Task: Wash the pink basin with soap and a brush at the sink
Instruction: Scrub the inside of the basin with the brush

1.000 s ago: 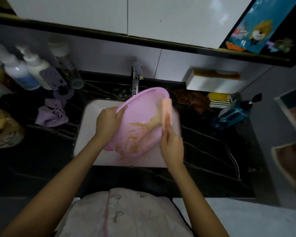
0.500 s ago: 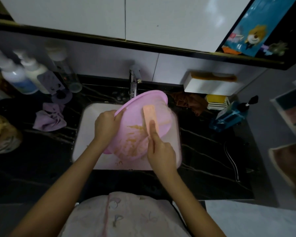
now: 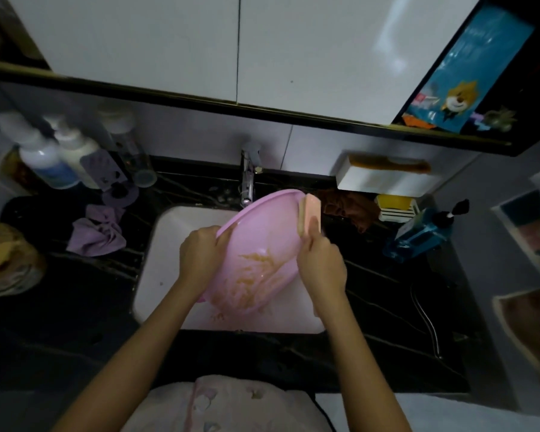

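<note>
the pink basin (image 3: 256,244) leans tilted in the white sink (image 3: 169,244) just below the tap (image 3: 248,179), open side towards the person, with the left hand (image 3: 200,254) gripping its rim, fingers clenched over the edge left of the tap. the right hand (image 3: 321,266), fingers wrapped round the peach scrubbing brush (image 3: 309,218), has swept from mid-bowl half a second ago up to the rim right of the tap. yellowish soap smears (image 3: 256,275) lower in the bowl look unscrubbed, so i judge the washing only partway done.

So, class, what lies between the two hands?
The basin, tilted over the sink, smears inside. The left hand grips one rim; the right hand holds the brush at the other. Head view.
</note>
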Available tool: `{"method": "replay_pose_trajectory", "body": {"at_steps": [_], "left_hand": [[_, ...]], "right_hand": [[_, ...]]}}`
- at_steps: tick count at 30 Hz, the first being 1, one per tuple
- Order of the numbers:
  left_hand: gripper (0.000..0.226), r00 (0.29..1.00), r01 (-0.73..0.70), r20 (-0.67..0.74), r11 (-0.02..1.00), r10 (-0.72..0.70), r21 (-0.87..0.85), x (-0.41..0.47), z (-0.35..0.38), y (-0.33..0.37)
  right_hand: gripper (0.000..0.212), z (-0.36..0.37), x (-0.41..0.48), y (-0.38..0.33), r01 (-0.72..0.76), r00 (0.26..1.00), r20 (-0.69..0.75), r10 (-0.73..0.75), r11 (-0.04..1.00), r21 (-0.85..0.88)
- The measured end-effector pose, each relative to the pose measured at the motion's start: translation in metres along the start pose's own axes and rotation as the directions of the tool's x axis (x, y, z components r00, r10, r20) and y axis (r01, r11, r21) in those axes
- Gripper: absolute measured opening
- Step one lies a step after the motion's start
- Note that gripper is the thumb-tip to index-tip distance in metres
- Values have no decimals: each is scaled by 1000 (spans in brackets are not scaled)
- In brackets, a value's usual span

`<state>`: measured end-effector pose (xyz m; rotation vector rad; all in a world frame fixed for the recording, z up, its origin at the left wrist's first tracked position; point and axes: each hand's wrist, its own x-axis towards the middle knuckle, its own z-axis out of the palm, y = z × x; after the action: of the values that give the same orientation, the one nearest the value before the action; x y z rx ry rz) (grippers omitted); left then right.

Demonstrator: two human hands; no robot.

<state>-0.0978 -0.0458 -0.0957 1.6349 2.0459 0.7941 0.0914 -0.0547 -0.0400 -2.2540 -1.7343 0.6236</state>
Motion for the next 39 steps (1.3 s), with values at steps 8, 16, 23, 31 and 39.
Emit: {"method": "replay_pose_trajectory", "body": {"at_steps": [8, 16, 23, 31, 39], "left_hand": [[50, 1000, -13, 8, 1000, 14, -22, -1, 0, 4], [46, 999, -15, 39, 1000, 16, -9, 6, 1, 6], [48, 996, -58, 76, 998, 55, 34, 20, 3, 16], [46, 993, -67, 104, 997, 63, 41, 27, 1, 20], [50, 989, -90, 120, 995, 83, 52, 34, 2, 24]], "right_hand": [[47, -12, 15, -3, -79, 996, 42, 85, 988, -129], [48, -11, 29, -10, -84, 994, 62, 95, 984, -154], [57, -9, 3, -15, 99, 993, 88, -76, 951, -292], [53, 0, -14, 5, 361, 931, 37, -364, 898, -253], [48, 7, -24, 9, 506, 854, -50, -518, 848, -157]]}}
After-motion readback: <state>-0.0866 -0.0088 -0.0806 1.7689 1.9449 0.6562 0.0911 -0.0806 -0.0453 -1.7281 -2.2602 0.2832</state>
